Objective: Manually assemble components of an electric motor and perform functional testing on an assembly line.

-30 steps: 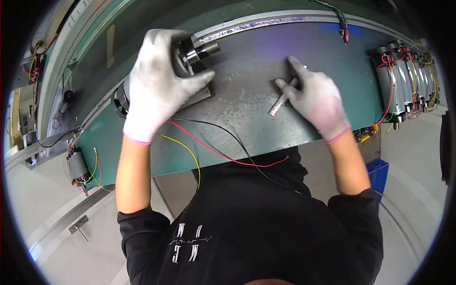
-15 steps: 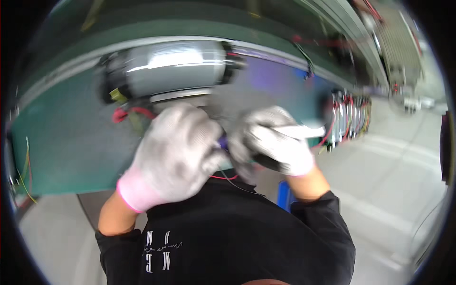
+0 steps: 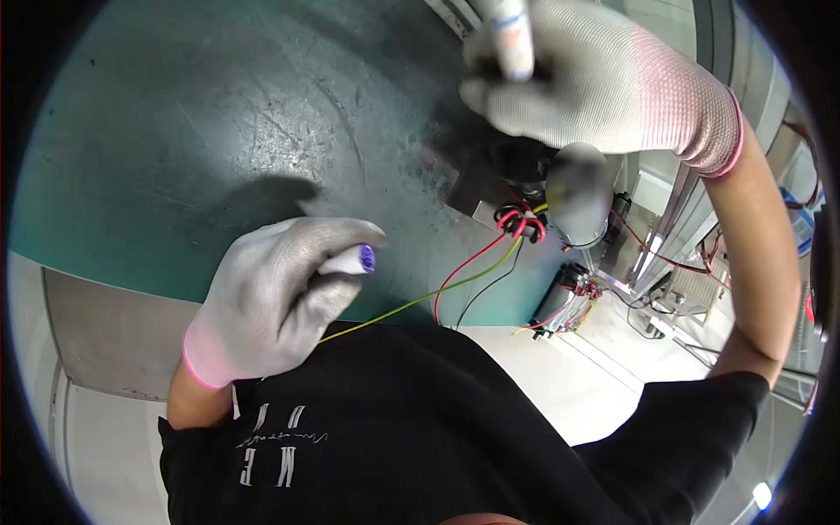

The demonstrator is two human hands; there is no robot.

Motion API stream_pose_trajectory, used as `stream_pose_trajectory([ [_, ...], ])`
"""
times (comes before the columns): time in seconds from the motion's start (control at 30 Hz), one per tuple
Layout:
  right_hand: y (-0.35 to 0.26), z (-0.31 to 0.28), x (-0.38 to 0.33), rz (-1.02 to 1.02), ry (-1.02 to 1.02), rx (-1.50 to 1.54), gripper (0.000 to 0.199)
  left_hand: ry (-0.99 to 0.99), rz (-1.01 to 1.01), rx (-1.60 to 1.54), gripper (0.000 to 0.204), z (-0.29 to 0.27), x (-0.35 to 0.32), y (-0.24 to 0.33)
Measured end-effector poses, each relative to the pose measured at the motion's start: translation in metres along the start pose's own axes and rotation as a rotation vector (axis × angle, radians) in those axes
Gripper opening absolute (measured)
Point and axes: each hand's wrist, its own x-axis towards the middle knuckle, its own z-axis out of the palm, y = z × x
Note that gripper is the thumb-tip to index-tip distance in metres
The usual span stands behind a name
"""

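My left hand, in a white knitted glove with a pink cuff, is closed over the near part of the green table. Between its thumb and fingers is a white pen cap with a purple end. At the upper right, my gloved right hand grips a white pen with coloured print, somewhat blurred. Below that hand lies a silver cylindrical motor with a black end. Red, yellow-green and black wires run from it toward my shirt.
The green tabletop spreads under both hands, with scratches and dark smudges. Another wired cylinder sits by the table's right edge. A metal frame with wiring stands at the right.
My hands have come apart. The right has risen to the upper right with the pen; the left keeps the cap. The view has turned, putting the motor to the right.
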Motion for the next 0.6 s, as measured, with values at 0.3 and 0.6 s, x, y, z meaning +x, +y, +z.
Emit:
stream_pose_trajectory([
  [0.3,-0.002,0.006,0.026,0.151,-0.375,-0.088,0.027,-0.048,0.128,-0.028,0.035,0.002,0.010,-0.009],
  [0.6,0.004,0.009,0.010,0.123,-0.189,-0.089,0.026,-0.092,0.104,0.006,0.033,-0.002,0.006,-0.007],
])
